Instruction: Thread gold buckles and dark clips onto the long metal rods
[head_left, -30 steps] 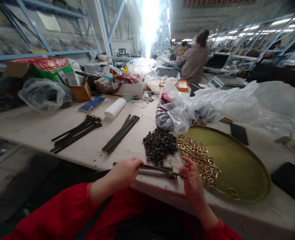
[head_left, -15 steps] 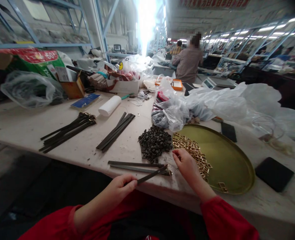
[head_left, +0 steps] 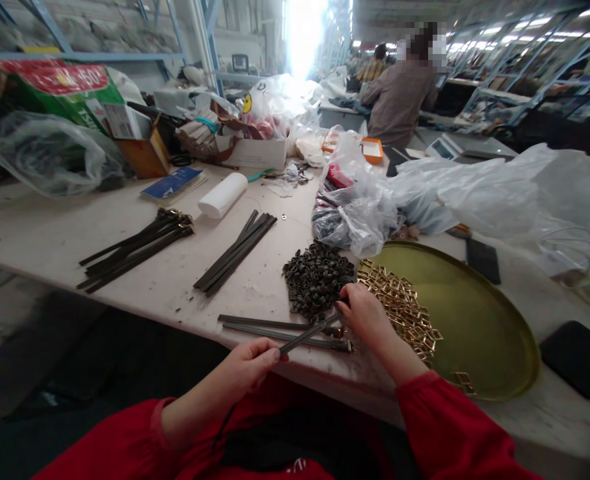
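My left hand (head_left: 255,363) is closed around a dark narrow strap (head_left: 307,335), which slants up to the right above the table's front edge. At the strap's far end my right hand (head_left: 362,308) pinches its fingers together; a small dark bit shows at the fingertips, too small to name. Just behind the fingers is a pile of small dark loops (head_left: 315,280). Two more straps (head_left: 269,325) lie beneath the held one, with gold metal at their right ends. Gold rectangular buckles (head_left: 405,313) are heaped on a round gold tray (head_left: 479,333) right of my right hand.
Farther left lie a bundle of plain straps (head_left: 237,257) and a bundle with buckles (head_left: 137,250). Behind them are a white roll (head_left: 223,195), a blue booklet (head_left: 171,183) and clear plastic bags (head_left: 357,207). A black pad (head_left: 577,360) lies far right. A person (head_left: 399,100) sits beyond the table.
My right hand has come in to the far end of the held strap, its fingers still pinched. The left hand keeps its hold on the strap. The whole view has shifted slightly.
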`<state>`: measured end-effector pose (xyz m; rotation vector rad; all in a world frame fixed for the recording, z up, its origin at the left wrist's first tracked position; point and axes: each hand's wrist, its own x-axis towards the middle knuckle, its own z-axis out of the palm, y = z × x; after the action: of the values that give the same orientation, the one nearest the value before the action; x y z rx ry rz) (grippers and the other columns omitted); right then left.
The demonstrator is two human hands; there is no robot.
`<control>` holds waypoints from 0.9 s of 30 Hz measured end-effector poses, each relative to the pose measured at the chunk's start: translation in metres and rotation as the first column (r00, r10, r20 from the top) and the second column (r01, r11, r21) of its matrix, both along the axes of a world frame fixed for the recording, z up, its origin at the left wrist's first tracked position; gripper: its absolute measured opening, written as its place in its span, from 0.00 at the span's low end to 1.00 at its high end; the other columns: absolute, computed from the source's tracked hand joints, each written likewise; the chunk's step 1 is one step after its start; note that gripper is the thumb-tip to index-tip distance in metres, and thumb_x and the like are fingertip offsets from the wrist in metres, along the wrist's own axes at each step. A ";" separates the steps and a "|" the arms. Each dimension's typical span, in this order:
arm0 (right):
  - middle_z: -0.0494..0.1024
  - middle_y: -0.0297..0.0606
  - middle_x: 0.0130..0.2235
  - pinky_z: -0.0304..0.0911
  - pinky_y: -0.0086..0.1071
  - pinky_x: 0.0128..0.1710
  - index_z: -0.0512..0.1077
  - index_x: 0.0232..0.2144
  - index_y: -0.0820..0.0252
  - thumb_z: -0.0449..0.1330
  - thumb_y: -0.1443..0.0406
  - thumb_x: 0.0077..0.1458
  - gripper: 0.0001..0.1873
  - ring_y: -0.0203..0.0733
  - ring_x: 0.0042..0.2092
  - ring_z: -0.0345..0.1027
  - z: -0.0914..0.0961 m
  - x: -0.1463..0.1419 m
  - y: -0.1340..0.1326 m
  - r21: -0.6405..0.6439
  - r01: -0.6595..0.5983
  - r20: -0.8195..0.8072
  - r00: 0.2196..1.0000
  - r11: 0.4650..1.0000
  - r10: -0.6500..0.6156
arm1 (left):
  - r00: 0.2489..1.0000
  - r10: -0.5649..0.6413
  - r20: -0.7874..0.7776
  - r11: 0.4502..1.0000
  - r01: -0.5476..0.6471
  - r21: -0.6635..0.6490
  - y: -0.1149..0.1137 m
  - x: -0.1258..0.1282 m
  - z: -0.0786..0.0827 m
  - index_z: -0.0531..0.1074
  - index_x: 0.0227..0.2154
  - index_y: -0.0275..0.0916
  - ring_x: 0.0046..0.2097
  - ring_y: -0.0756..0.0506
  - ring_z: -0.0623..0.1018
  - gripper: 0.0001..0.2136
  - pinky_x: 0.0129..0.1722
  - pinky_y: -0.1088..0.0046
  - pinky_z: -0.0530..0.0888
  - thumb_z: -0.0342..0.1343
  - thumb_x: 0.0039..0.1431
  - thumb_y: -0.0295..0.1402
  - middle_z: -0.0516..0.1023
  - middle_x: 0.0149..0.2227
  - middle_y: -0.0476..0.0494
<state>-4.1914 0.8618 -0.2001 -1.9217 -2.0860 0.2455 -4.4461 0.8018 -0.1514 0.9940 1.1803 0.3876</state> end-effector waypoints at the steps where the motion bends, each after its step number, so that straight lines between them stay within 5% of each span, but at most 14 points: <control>1: 0.69 0.41 0.33 0.57 0.33 0.38 0.66 0.31 0.61 0.55 0.70 0.51 0.02 0.44 0.37 0.64 0.000 -0.001 -0.001 0.001 -0.001 -0.020 1.000 1.000 0.001 | 1.000 0.000 -0.002 1.000 0.000 0.008 -0.001 0.001 -0.001 0.66 0.29 0.34 0.18 0.55 0.54 0.21 0.18 0.79 0.50 0.54 0.43 0.50 0.55 0.14 0.59; 9: 0.70 0.46 0.40 0.59 0.41 0.43 0.68 0.40 0.63 0.52 0.70 0.51 0.12 0.47 0.39 0.65 0.011 0.009 -0.020 0.040 0.064 -0.300 0.953 0.997 -0.049 | 0.999 -0.042 -0.003 0.998 0.042 0.055 -0.016 0.005 0.000 0.62 0.26 0.36 0.17 0.56 0.62 0.17 0.16 0.80 0.53 0.52 0.44 0.47 0.66 0.20 0.54; 13: 0.73 0.41 0.34 0.65 0.37 0.38 0.68 0.41 0.61 0.51 0.62 0.55 0.13 0.41 0.34 0.69 0.020 0.011 -0.050 -0.028 0.067 -0.555 0.829 0.997 -0.071 | 0.996 -0.082 0.023 0.995 0.081 0.063 -0.025 0.007 0.006 0.63 0.29 0.35 0.16 0.56 0.62 0.16 0.15 0.81 0.53 0.50 0.46 0.45 0.68 0.21 0.53; 15: 0.74 0.37 0.32 0.67 0.34 0.36 0.69 0.39 0.59 0.55 0.58 0.53 0.14 0.38 0.32 0.70 0.021 0.007 -0.069 -0.180 0.056 -0.823 0.539 0.982 -0.182 | 0.996 -0.089 0.025 0.995 0.088 0.042 -0.030 0.009 0.010 0.64 0.31 0.35 0.16 0.57 0.61 0.16 0.15 0.81 0.53 0.50 0.46 0.44 0.67 0.20 0.54; 18: 0.75 0.32 0.30 0.68 0.29 0.36 0.71 0.33 0.57 0.67 0.58 0.39 0.17 0.33 0.31 0.70 0.024 -0.002 -0.090 -0.400 -0.001 -0.913 -0.087 0.917 -0.398 | 0.994 -0.107 0.015 0.994 0.107 0.006 -0.037 0.012 0.015 0.64 0.31 0.34 0.16 0.56 0.61 0.17 0.15 0.81 0.53 0.51 0.45 0.44 0.67 0.20 0.53; 20: 0.75 0.30 0.29 0.68 0.24 0.32 0.72 0.31 0.58 0.71 0.61 0.32 0.19 0.29 0.28 0.69 0.026 -0.008 -0.098 -0.460 -0.008 -0.857 -0.259 0.888 -0.446 | 0.992 -0.128 0.000 0.992 0.128 -0.004 -0.040 0.013 0.017 0.64 0.31 0.34 0.16 0.56 0.61 0.16 0.15 0.81 0.53 0.50 0.46 0.43 0.68 0.20 0.53; 23: 0.75 0.29 0.29 0.67 0.21 0.29 0.73 0.30 0.58 0.72 0.62 0.30 0.20 0.27 0.26 0.68 0.030 -0.016 -0.105 -0.477 -0.004 -0.837 -0.305 0.879 -0.455 | 0.978 -0.205 -0.034 0.979 0.204 -0.021 -0.042 0.014 0.020 0.65 0.34 0.33 0.17 0.56 0.63 0.14 0.16 0.81 0.54 0.48 0.49 0.40 0.69 0.22 0.51; 27: 0.75 0.29 0.28 0.67 0.22 0.29 0.73 0.32 0.59 0.70 0.61 0.37 0.17 0.28 0.26 0.68 0.032 -0.025 -0.113 -0.443 -0.042 -0.877 -0.185 0.896 -0.443 | 0.912 -0.400 -0.092 0.909 0.407 0.086 -0.039 0.012 0.022 0.68 0.38 0.32 0.21 0.54 0.65 0.17 0.19 0.80 0.59 0.44 0.57 0.40 0.70 0.24 0.50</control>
<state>-4.2159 0.7484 -0.1684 -1.1623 -0.5116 1.5392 -4.4343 0.7623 -0.1291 1.3204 0.9924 0.0818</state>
